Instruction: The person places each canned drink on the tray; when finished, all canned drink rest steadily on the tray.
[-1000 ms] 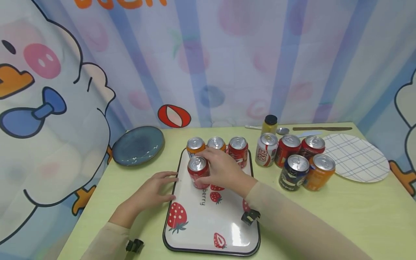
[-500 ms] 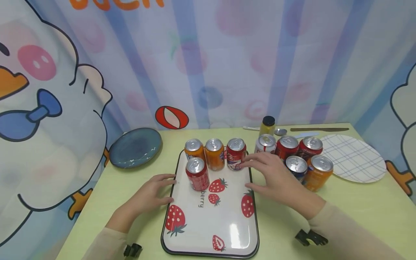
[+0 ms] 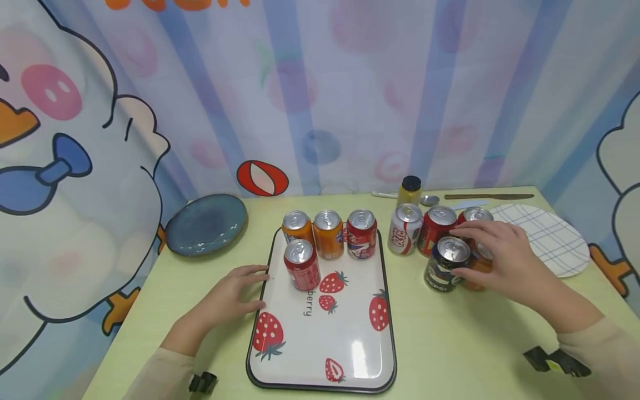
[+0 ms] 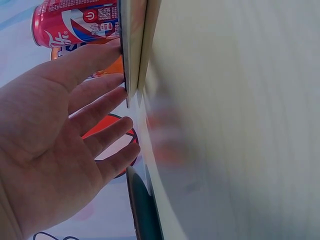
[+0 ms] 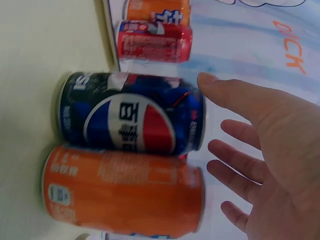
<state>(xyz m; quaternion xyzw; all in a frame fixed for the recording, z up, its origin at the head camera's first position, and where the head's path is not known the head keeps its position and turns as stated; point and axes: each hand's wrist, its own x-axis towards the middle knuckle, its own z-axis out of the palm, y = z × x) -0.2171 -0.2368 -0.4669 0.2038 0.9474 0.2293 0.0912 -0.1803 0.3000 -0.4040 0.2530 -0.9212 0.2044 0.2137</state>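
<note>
My left hand (image 3: 230,297) rests at the left edge of a white strawberry-patterned tray (image 3: 320,344), its fingers straight against the rim in the left wrist view. On the tray stand two orange soda cans (image 3: 328,239), a red soda can (image 3: 361,236) and another red soda can (image 3: 302,269) in front. My right hand (image 3: 510,266) reaches over a dark blue Pepsi can (image 3: 445,269), fingers spread. In the right wrist view, the thumb is close to the top of the Pepsi can (image 5: 135,115), with an orange can (image 5: 125,192) beside it; contact is hard to tell.
Behind the Pepsi can stand a white can (image 3: 405,233), a red can (image 3: 436,230) and a dark red can (image 3: 475,215). Further back are a black-lidded jar (image 3: 410,191), a spoon (image 3: 430,200) and a knife (image 3: 490,196). A checked plate (image 3: 555,244) lies right, a blue plate (image 3: 206,225) left.
My right hand has let go of the red can at the tray's front row and moved right to the Pepsi can. The left hand has stayed at the tray's edge.
</note>
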